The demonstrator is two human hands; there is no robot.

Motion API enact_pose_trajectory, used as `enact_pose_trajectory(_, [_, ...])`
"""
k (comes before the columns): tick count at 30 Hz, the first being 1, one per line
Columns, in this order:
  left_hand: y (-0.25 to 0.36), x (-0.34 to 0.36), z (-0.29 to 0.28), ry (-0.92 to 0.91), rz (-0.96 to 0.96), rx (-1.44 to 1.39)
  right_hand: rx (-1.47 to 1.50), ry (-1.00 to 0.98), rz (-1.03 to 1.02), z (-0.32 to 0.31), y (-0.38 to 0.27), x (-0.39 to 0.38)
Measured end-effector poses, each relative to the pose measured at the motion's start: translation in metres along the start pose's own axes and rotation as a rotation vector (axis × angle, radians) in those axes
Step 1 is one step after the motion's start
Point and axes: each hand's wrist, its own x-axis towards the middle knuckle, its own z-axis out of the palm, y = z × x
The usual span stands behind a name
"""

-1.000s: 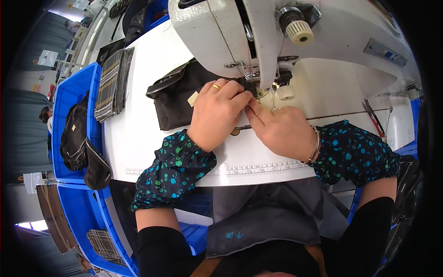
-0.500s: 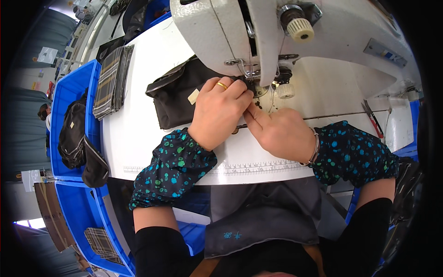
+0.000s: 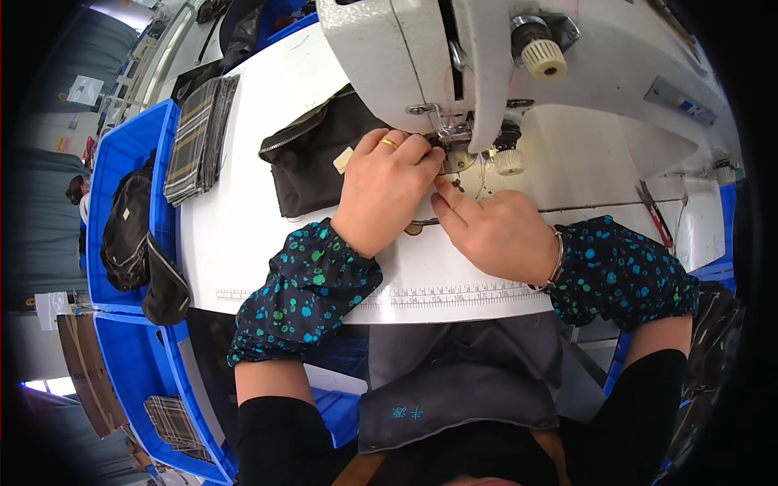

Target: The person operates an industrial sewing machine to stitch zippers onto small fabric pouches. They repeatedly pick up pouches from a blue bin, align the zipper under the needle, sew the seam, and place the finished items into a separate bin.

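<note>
A black fabric pouch (image 3: 312,174) with a zipper along its far left edge and a small pale label lies on the white sewing table, its right end at the needle area of a sewing machine (image 3: 397,57). My left hand (image 3: 385,180), with a ring, is closed over the pouch's right part, fingertips beside the presser foot (image 3: 458,134). Just right of those fingertips is my right hand (image 3: 498,235), its thumb and forefinger drawn close together and the other fingers curled under. Whatever lies between its fingertips is too small to make out.
Blue bins (image 3: 134,312) stand on the left, with black pouches (image 3: 130,231) in the upper one. Folded plaid cloth (image 3: 198,142) is stacked on the table's left edge. Red-handled snips (image 3: 656,215) lie at the right. A ruler strip (image 3: 454,296) runs along the near edge.
My right fingertips have drawn slightly back from my left hand's fingertips. The left hand stays on the pouch, and the view has shifted a little.
</note>
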Motion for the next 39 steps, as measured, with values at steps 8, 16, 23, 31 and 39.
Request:
enact_pose_trajectory(8, [0.0,0.001,0.001,-0.006,-0.026,-0.007,-0.001,0.005,-0.004,-0.001,0.0,-0.001])
enact_pose_trajectory(16, [-0.012,0.001,-0.012,-0.121,-0.149,-0.138,0.004,0.031,-0.017,-0.001,0.003,0.001])
enact_pose_trajectory(23, [-0.015,0.018,-0.03,-0.382,-0.22,-0.532,0.031,0.201,-0.017,0.001,0.001,0.008])
enact_pose_trajectory(31, [-0.011,0.006,-0.015,-0.405,-0.573,-0.846,-0.028,0.178,-0.185,0.003,-0.002,0.007])
enact_pose_trajectory(39, [-0.002,0.004,-0.009,-0.34,-0.565,-0.787,0.128,0.054,-0.239,-0.001,-0.009,0.003])
